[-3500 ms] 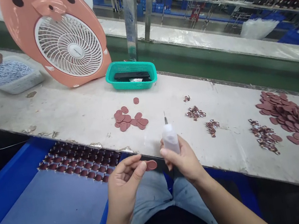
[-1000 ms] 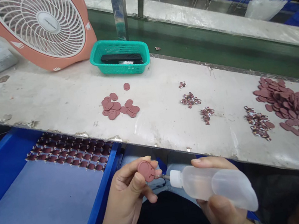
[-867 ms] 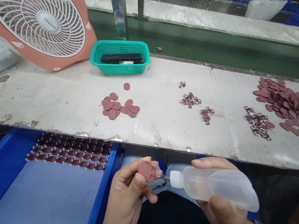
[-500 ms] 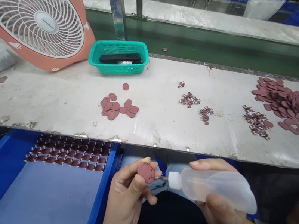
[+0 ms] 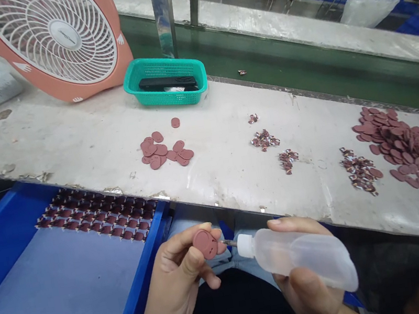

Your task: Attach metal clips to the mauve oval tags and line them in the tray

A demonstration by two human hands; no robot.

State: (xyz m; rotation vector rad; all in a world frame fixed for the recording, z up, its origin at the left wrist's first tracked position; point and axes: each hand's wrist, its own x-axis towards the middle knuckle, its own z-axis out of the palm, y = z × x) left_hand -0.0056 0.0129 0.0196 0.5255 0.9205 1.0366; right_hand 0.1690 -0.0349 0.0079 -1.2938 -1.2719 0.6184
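Between the thumb and fingers of my left hand point(image 5: 180, 273) are small reddish-brown oval discs point(image 5: 205, 244), one showing its face with two small slits and another partly behind it. My right hand point(image 5: 308, 279) is wrapped around a translucent squeeze bottle point(image 5: 302, 256) with a white cap point(image 5: 245, 246). The bottle lies tilted, its thin metal nozzle point(image 5: 229, 243) pointing left, close to the discs' right edge. Whether the tip touches a disc I cannot tell. Both hands are over my lap, in front of the bench edge.
On the bench point(image 5: 228, 175) lie a small group of discs point(image 5: 155, 152), a large heap of them point(image 5: 400, 142) and several piles of little metal-and-brown pieces point(image 5: 265, 139). A green basket point(image 5: 166, 81) and a pink fan point(image 5: 65, 36) stand behind. At left, a blue tray point(image 5: 56, 293) holds rows of assembled pieces.
The bottle's nozzle has drawn slightly right, away from the slits on the front disc. My left hand has stayed nearly still with its discs.
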